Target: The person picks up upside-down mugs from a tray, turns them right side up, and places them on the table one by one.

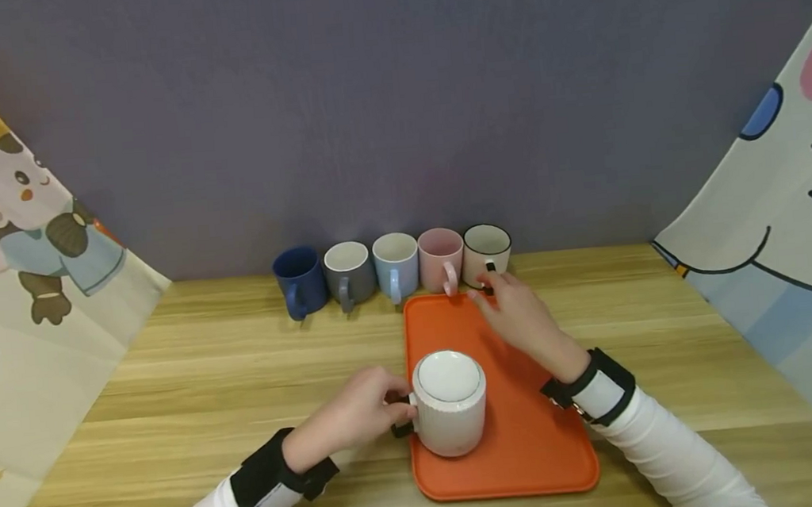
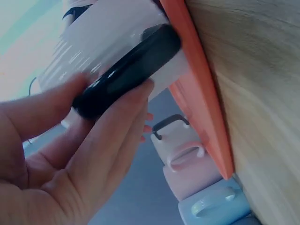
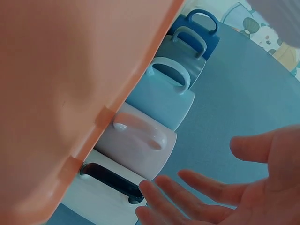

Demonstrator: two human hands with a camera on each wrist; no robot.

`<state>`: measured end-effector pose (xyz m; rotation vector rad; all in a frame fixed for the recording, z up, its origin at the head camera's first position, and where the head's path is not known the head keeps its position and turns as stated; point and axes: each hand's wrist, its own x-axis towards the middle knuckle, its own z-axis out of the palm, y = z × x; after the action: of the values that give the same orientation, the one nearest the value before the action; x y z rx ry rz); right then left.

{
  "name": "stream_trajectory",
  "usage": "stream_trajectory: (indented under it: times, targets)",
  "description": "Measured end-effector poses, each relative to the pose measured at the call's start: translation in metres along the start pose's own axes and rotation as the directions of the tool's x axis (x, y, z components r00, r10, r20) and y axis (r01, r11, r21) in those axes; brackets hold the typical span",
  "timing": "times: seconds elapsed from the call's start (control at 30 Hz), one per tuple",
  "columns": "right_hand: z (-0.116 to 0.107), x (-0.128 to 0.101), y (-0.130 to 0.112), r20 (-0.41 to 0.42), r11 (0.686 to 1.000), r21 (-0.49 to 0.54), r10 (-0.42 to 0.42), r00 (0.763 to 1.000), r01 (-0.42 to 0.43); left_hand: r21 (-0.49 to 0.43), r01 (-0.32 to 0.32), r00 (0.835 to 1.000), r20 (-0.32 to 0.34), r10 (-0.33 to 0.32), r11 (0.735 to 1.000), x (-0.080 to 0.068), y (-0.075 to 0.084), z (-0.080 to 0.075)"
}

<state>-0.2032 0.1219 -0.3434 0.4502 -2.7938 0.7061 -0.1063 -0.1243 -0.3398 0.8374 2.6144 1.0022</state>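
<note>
My left hand (image 1: 361, 407) pinches the black handle (image 2: 126, 72) of a white ribbed mug (image 1: 450, 409) between thumb and fingers. A closed round white face is uppermost on this mug, so it appears upside down. It is over the near left part of an orange tray (image 1: 529, 451); whether it touches the tray I cannot tell. Beyond the tray's far edge, my right hand (image 1: 521, 316) reaches out beside the black handle (image 3: 112, 180) of a black-rimmed white mug (image 1: 478, 264). Its fingers (image 3: 164, 192) are spread and relaxed, not wrapped around that handle.
Left of the black-rimmed mug stand a pink mug (image 1: 438, 259), a light blue mug (image 1: 395, 266), a grey mug (image 1: 350, 272) and a dark blue mug (image 1: 300, 278), all upright in a row. A grey wall (image 1: 395, 111) rises behind the wooden table (image 1: 194, 381).
</note>
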Motion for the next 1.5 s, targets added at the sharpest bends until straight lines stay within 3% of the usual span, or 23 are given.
stream_trajectory:
  times: [0.17,0.37,0.47,0.57,0.63,0.8,1.03,1.2,1.3,1.5]
  targets:
    - [0.000,0.003,0.001,-0.005,1.000,0.009,0.015,1.000,-0.015,-0.053,0.021,0.996,-0.087,-0.026,0.998,0.004,-0.007,-0.002]
    - [-0.001,0.005,0.002,0.010,0.999,0.004,0.040,0.999,-0.040,-0.120,0.039,0.989,-0.140,-0.056,0.992,0.010,-0.017,-0.003]
    - [-0.001,0.007,0.001,0.007,0.999,0.005,0.041,0.999,-0.041,-0.147,0.043,0.979,-0.191,-0.071,0.988,0.014,-0.024,-0.003]
    - [-0.003,0.008,-0.001,0.005,0.999,0.015,0.036,0.999,-0.036,-0.248,0.065,0.964,-0.234,-0.125,0.967,0.017,-0.028,-0.002]
    - [-0.003,0.008,-0.003,0.006,0.999,0.020,0.035,0.999,-0.036,-0.360,0.077,0.951,-0.254,-0.177,0.930,0.019,-0.030,-0.001]
    - [-0.004,0.008,-0.008,0.019,0.998,0.028,0.052,0.998,-0.053,-0.604,0.056,0.907,-0.302,-0.294,0.795,0.026,-0.031,0.001]
    - [-0.003,0.009,-0.010,0.011,0.999,0.012,0.050,0.999,-0.050,-0.765,0.003,0.828,-0.359,-0.431,0.644,0.043,-0.030,-0.003]
    - [-0.002,0.011,-0.014,-0.002,0.999,0.005,0.042,0.999,-0.042,-0.838,-0.064,0.803,-0.365,-0.471,0.541,0.056,-0.031,-0.005]
    - [-0.001,0.011,-0.017,0.005,0.999,0.004,0.049,0.999,-0.049,-0.859,-0.096,0.796,-0.370,-0.480,0.503,0.062,-0.032,-0.005]
    - [-0.001,0.011,-0.022,-0.003,0.998,0.028,0.048,0.999,-0.048,-0.864,-0.156,0.778,-0.406,-0.480,0.478,0.074,-0.030,-0.004]
